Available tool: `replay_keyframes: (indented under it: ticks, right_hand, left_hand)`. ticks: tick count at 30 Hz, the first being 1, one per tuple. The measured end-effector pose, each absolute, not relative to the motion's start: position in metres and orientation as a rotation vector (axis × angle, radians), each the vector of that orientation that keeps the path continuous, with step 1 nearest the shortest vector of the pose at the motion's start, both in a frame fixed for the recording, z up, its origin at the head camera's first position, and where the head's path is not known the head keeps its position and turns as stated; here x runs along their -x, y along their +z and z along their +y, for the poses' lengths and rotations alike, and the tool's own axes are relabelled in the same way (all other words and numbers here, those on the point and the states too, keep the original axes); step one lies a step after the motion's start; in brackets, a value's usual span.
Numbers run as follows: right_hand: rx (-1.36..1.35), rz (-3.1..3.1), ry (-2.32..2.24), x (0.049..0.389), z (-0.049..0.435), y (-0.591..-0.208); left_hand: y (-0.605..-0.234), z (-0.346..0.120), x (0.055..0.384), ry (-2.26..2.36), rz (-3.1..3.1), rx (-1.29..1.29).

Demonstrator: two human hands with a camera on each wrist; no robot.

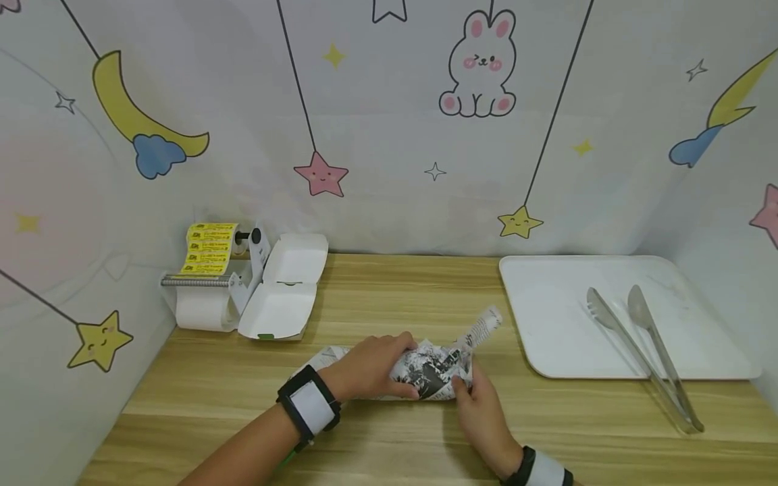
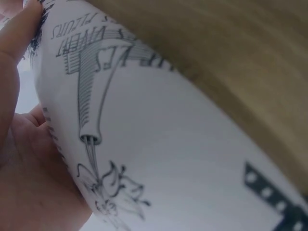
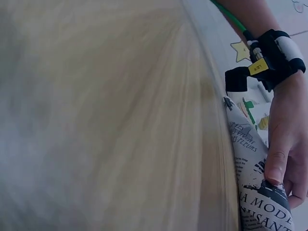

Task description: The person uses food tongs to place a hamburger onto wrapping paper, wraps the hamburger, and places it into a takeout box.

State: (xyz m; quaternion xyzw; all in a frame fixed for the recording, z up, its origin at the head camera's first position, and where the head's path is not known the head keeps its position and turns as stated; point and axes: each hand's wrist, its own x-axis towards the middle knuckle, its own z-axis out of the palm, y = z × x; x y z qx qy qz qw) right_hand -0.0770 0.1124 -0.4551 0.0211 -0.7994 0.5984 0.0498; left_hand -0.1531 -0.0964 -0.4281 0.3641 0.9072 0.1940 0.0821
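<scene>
Two hands are working in the head view: the left hand [image 1: 377,368] is gripping the newsprint-patterned paper bundle [image 1: 433,370] on the wooden table [image 1: 389,297], fingers part-closed over it, thumb on the near side; the right hand [image 1: 483,412] is pinching its right end. Metal tongs [image 1: 660,352] are lying across a white tray [image 1: 559,310]. In the left wrist view, the bundle is resting against the left palm. In the right wrist view, the left thumb is pressing its printed surface.

Read "A MODE" and, inverted, "VIVENT" on printed paper [image 3: 257,197]; could not decipher print on yellow label roll [image 1: 210,248] or yellow wristband tag [image 3: 258,66].
</scene>
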Motion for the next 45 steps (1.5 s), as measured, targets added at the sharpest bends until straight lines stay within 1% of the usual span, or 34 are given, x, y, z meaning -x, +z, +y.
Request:
replay_keyframes:
  ticks: [4,9,13,17,22,30,32,34,40,45]
  right_hand:
    - [-0.374,-2.546,1.499,0.081,0.117,-0.454]
    - [-0.595,-2.685,1.129,0.084,0.12,-0.45]
    - [-0.669,-2.801,0.948,0.083,0.12,-0.445]
    - [-0.707,-2.891,0.793,0.08,0.118,-0.442]
    - [-0.753,-2.893,0.617,0.08,0.116,-0.442]
    - [-0.89,-2.826,0.302,0.083,0.114,-0.445]
    - [-0.945,-2.814,0.29,0.085,0.115,-0.444]
    - [-0.998,-2.838,0.376,0.088,0.117,-0.441]
    - [-1.073,-2.975,0.975,0.098,0.134,-0.43]
    - [-1.14,-2.942,1.312,0.112,0.147,-0.428]
  left_hand:
    - [-0.429,-0.098,0.152,0.618,2.707,-1.096]
    - [-0.431,-0.1,0.151,0.643,2.707,-1.104]
    - [-0.433,-0.1,0.151,0.618,2.724,-1.2]
    - [-0.433,-0.101,0.153,0.702,2.694,-1.296]
    - [-0.431,-0.105,0.156,0.822,2.589,-1.237]
    - [-0.422,-0.121,0.162,0.643,2.527,-1.111]
    - [-0.422,-0.122,0.162,0.641,2.533,-1.103]
    - [-0.423,-0.123,0.161,0.678,2.52,-1.105]
    - [-0.425,-0.123,0.161,0.705,2.513,-1.115]
    - [-0.424,-0.122,0.161,0.644,2.532,-1.113]
